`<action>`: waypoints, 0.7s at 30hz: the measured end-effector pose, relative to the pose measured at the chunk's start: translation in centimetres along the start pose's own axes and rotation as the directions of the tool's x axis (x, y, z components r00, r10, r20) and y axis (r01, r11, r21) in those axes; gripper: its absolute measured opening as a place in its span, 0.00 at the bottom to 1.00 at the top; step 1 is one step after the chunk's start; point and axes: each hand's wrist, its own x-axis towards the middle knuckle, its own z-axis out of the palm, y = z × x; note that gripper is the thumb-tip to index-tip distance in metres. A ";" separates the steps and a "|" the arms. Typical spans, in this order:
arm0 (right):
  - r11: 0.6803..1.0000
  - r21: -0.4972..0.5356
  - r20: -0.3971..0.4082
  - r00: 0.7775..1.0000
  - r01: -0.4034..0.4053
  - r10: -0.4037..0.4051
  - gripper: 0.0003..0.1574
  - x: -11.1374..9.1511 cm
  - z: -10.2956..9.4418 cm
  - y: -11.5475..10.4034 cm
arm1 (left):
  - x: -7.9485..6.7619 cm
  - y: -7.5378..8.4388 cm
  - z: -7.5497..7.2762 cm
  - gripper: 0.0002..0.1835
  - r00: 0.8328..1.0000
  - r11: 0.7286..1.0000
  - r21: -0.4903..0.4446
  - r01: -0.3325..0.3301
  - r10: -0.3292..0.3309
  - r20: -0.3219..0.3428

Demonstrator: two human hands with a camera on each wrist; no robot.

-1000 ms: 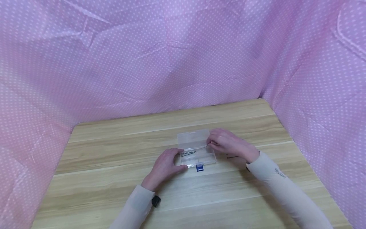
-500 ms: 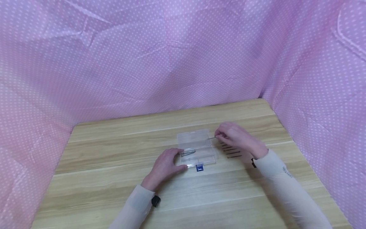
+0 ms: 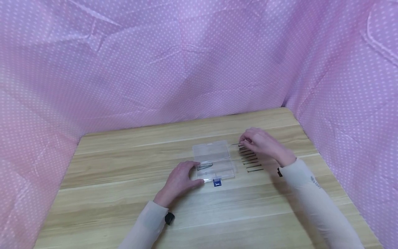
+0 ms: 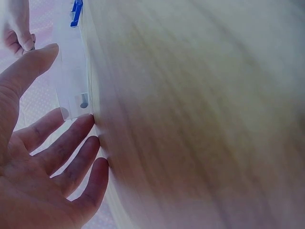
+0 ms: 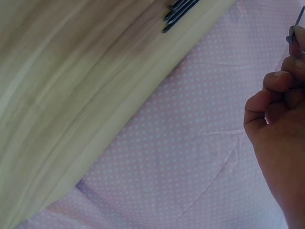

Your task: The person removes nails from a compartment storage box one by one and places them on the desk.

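Head view: nail (image 3: 236, 144) pinched in right hand (image 3: 264, 143) (beside box (image 3: 214, 160))

A light wooden table (image 3: 124, 193) with long plank-like grain stands enclosed on three sides by pink fabric (image 3: 155, 69) dotted with small white spots. The cloth hangs in soft creases and folds, lit evenly, meeting the table's far edge and right side.

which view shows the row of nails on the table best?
Head view: the row of nails lies in full on the table, right of the clear box, below the right hand. Right wrist view catches only a few dark nails at the top edge. Left wrist view shows none.
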 end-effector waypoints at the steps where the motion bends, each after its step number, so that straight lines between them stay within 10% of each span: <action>1: 1.000 0.000 0.001 1.000 -0.007 0.007 0.03 0.0 0.0 0.1 | 0.0 0.0 0.0 0.37 1.000 1.000 0.001 0.000 0.000 0.000; 21: 0.974 0.051 0.109 0.971 -0.221 0.215 0.04 -0.4 0.0 2.9 | 0.1 0.1 0.0 0.37 1.000 1.000 0.003 0.013 -0.013 0.007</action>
